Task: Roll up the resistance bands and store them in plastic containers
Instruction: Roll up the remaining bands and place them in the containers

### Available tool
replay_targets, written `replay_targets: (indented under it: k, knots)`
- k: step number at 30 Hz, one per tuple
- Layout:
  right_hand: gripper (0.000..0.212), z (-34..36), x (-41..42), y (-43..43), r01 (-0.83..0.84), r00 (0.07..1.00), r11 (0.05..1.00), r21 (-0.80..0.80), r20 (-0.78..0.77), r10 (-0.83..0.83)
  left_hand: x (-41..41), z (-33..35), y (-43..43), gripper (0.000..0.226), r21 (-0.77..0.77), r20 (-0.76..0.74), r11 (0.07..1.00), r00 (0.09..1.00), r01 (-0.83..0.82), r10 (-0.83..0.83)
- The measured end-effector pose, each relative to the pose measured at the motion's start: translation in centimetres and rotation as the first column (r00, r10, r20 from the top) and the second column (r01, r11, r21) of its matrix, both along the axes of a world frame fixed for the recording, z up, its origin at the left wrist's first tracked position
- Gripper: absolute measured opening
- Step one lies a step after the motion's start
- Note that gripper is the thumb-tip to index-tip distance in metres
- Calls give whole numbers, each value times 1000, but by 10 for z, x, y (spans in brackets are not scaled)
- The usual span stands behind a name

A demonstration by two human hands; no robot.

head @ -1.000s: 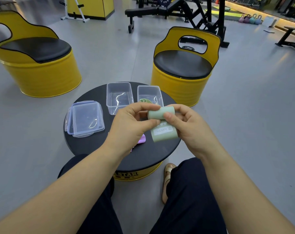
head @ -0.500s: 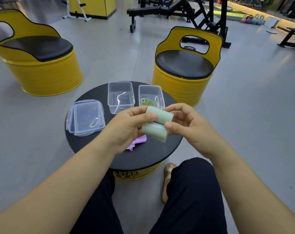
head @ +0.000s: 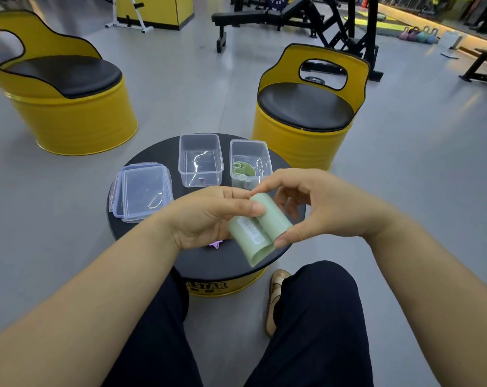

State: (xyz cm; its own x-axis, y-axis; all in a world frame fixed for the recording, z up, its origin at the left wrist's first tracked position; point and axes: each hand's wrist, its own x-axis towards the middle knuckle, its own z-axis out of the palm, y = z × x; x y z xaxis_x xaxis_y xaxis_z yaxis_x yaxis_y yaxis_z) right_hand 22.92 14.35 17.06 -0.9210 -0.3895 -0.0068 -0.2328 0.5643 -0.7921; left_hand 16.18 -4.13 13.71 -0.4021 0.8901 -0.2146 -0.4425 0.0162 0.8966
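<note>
A pale green resistance band [head: 257,229], partly rolled with a white label showing, hangs above the near edge of the round black table [head: 141,157]. My left hand [head: 206,216] pinches its roll from the left with thumb on top. My right hand [head: 317,208] pinches it from the right, thumb at the lower edge, forefinger at the top. Two open clear plastic containers stand at the table's back: the left one [head: 201,160] holds no band, the right one [head: 250,162] holds a rolled green band [head: 243,169]. A purple band [head: 215,243] peeks out under my left hand.
Two clear lids [head: 141,191] lie stacked on the table's left side. Yellow barrel chairs stand at far left [head: 60,90] and behind the table on the right [head: 306,113]. Gym benches and racks fill the background. My knees and a sandalled foot are below the table.
The green band has tilted and turned so its label faces up, and both hands have shifted their pinch around the roll. The loose end now hangs lower toward me.
</note>
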Motion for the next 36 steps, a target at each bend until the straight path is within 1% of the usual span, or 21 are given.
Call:
replay_targets:
  k: [3,5,8,9,12,14,16,19,22,25,28,31,33,36]
  knots:
    - [55,-3,1,2,37,999,996,-80,-6,-38,-3,-8,-3,40,62,75,998,997,29,-34]
    - [55,-5,1,5,67,998,986,-156,13,-65,-1,-10,-2,40,23,65,1000,998,9,-10]
    - [52,-9,1,8,80,995,955,-287,77,-60,4,-10,2,19,-66,2,992,994,-108,108]
    - [53,-10,0,9,75,994,944,-321,101,-45,5,-9,3,16,-84,-26,988,991,-132,130]
    - [61,-13,-1,12,47,988,921,-386,152,14,7,-4,2,17,-123,-152,983,981,-137,118]
    - [61,-13,-1,14,44,985,908,-416,172,31,6,-1,1,11,-132,-192,980,974,-147,120]
    - [61,-12,-1,15,42,987,914,-404,161,26,4,1,0,4,-130,-200,980,972,-152,125]
    - [60,-10,1,15,52,992,935,-352,124,-8,5,0,0,4,-123,-196,981,973,-149,123]
    - [57,-9,2,13,70,996,962,-262,79,-51,7,-4,-1,11,-109,-156,981,978,-158,140]
    - [59,-8,4,13,65,997,978,-196,51,-56,9,-9,-2,17,-106,-115,982,983,-156,144]
    - [59,-7,4,13,55,997,980,-190,62,-43,12,-11,0,20,-121,-143,977,977,-178,160]
    - [60,-6,3,15,71,995,978,-196,89,-54,15,-11,2,22,-122,-215,966,956,-228,199]
    - [60,-4,3,15,79,994,986,-145,93,-66,17,-12,2,24,-110,-253,960,941,-259,225]
    - [57,-1,3,12,57,996,998,-40,71,-54,18,-13,3,28,-102,-227,963,948,-249,221]
